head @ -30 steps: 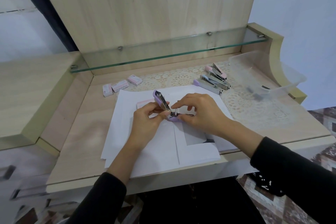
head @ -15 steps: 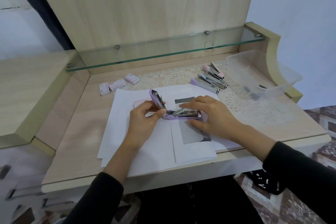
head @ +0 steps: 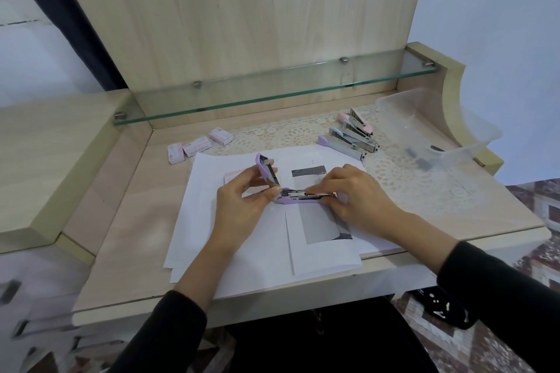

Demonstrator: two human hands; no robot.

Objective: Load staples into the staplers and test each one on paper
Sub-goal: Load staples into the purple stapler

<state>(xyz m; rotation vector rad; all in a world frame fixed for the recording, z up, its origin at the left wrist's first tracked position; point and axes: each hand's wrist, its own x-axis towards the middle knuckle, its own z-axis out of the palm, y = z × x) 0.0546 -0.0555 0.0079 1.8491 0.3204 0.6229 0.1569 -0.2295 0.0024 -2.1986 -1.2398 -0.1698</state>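
Note:
A purple stapler [head: 288,199] lies flipped open on the stack of white paper [head: 257,257], its lid [head: 266,171] tilted up to the left. My left hand [head: 242,203] grips the hinge end and the lid. The fingertips of my right hand [head: 354,194] press along the metal staple channel [head: 309,193]. Whether staples lie under those fingers I cannot tell. A pink staple box [head: 235,175] is partly hidden behind my left hand.
Three small staple boxes [head: 198,147] lie at the back left of the desk. Several closed staplers [head: 351,136], pink and purple, sit on a lace mat at the back right. A clear plastic bin [head: 436,130] stands at the right edge. A glass shelf [head: 272,91] overhangs the back.
The stapler's base has come down flat onto the paper, pointing right. My right hand slid from the hinge out along the staple channel. My left hand kept its hold.

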